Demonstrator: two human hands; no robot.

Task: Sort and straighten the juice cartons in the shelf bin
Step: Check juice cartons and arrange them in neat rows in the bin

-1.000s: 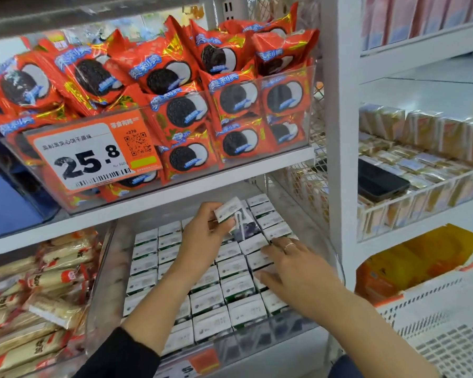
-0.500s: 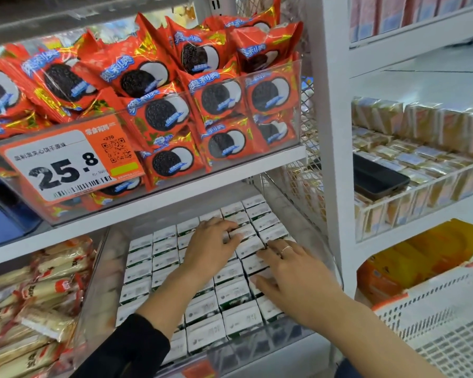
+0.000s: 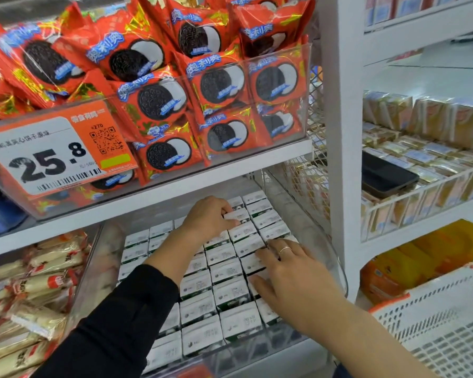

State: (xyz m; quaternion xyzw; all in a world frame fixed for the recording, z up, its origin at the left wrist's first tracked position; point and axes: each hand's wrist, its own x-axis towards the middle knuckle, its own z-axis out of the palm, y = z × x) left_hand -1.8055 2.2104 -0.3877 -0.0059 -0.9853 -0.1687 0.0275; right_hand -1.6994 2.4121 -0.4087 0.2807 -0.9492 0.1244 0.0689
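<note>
Cartons (image 3: 231, 291), white-topped, are packed in rows inside a clear shelf bin (image 3: 336, 257) on the lower shelf. One carton (image 3: 236, 215) near the bin's far right corner is pinched by the curled fingers of the left hand (image 3: 206, 218) and is seen slightly tilted against its neighbours. The right hand (image 3: 295, 279) is laid flat, fingers spread, on carton tops along the bin's right edge; a ring (image 3: 284, 250) is worn on it. Red biscuit packets (image 3: 216, 85) are stacked on the shelf above, behind a price label (image 3: 52, 156). A dark phone (image 3: 385, 175) is noted in the wire basket (image 3: 421, 203) on the adjoining shelf.
</note>
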